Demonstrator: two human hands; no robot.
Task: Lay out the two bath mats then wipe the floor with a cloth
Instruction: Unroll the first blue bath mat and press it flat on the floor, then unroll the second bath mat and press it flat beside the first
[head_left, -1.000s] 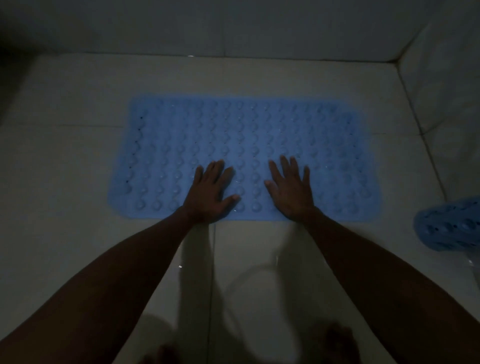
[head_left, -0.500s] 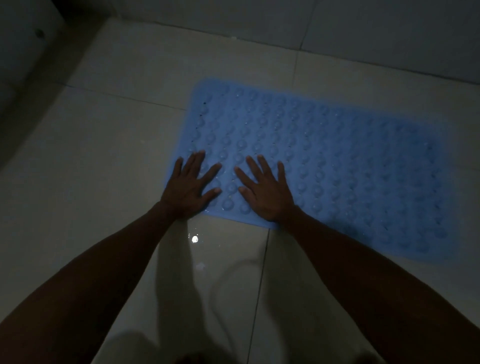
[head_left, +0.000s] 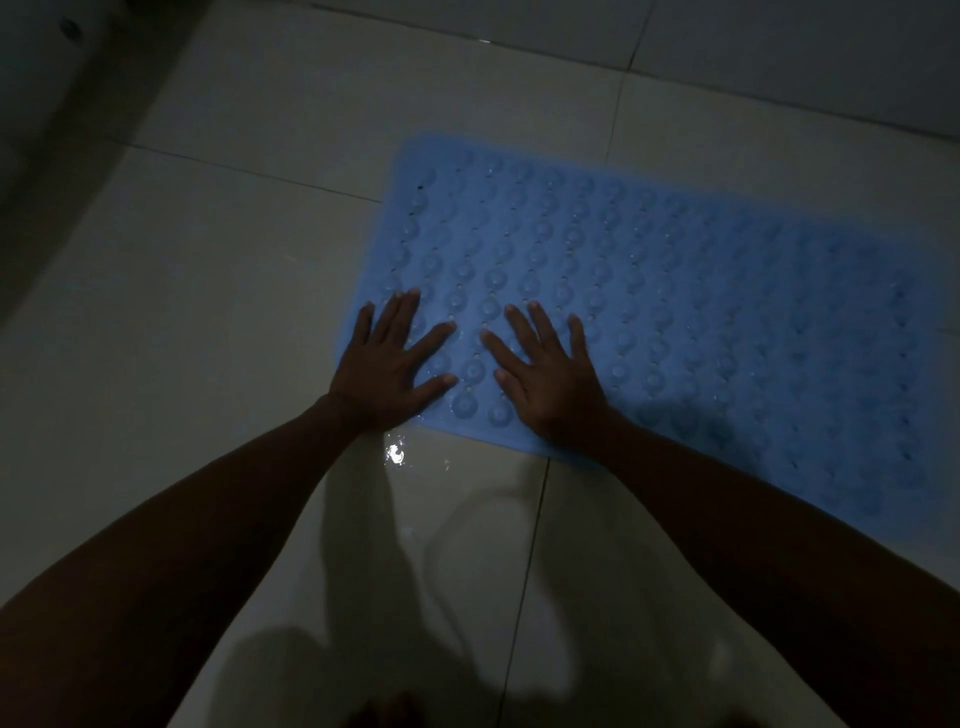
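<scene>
A blue bath mat (head_left: 675, 291) with rows of round bumps lies flat on the pale tiled floor (head_left: 218, 291), running from the centre to the right edge. My left hand (head_left: 387, 364) presses flat on the mat's near left corner, fingers spread. My right hand (head_left: 548, 371) lies flat beside it on the near edge, fingers spread too. Neither hand holds anything. The second mat and a cloth are out of view.
The light is dim. A wet patch with a bright glint (head_left: 395, 453) shines on the tile just below my left wrist. A wall (head_left: 779, 57) runs along the top, and a dark object (head_left: 47, 104) stands at the upper left.
The view has swung left, so the mat now sits to the right and the second mat has left the frame. Both hands have slid toward the mat's left end, still pressed flat.
</scene>
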